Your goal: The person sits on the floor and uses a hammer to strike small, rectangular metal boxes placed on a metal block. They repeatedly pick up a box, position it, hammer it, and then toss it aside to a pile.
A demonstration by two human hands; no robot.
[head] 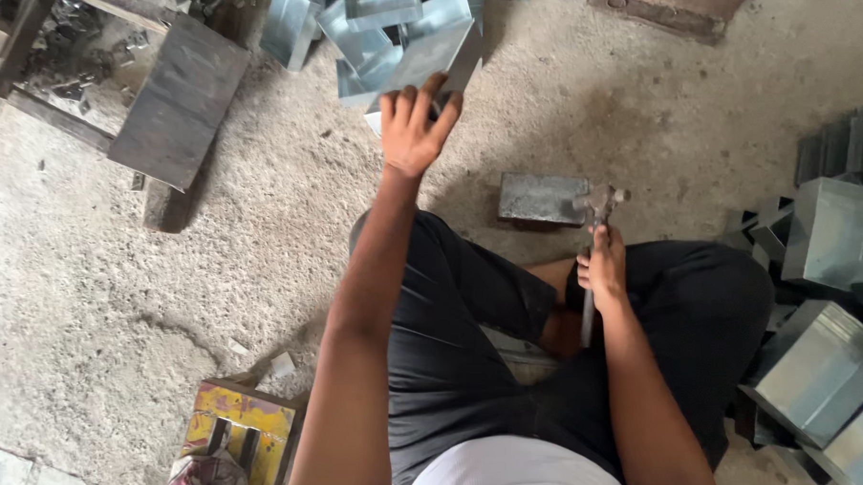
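Your right hand (603, 265) is wrapped tight around the handle of a hammer (593, 256), fingers pressed together on the shaft. The hammer's long axis runs nearly straight away from you: the handle end points back toward your lap and sticks out below your fist, and the metal head sits just beyond your knuckles. That head rests at the near right corner of a flat grey steel block (542, 197) lying on the concrete floor (99, 311), just ahead and to the left of that hand.

Your left hand (416, 126) is stretched out well ahead, fingers loosely spread and curling over the edge of a folded sheet-metal piece (425, 56) at the near side of a pile of the same shiny pieces. Whether it has closed on that piece cannot be told.

To the right of your right hand lies another stack of sheet-metal boxes (828, 372), open side hidden. Near your left elbow stands a yellow painted box (235, 423); its contents are too dark to make out.
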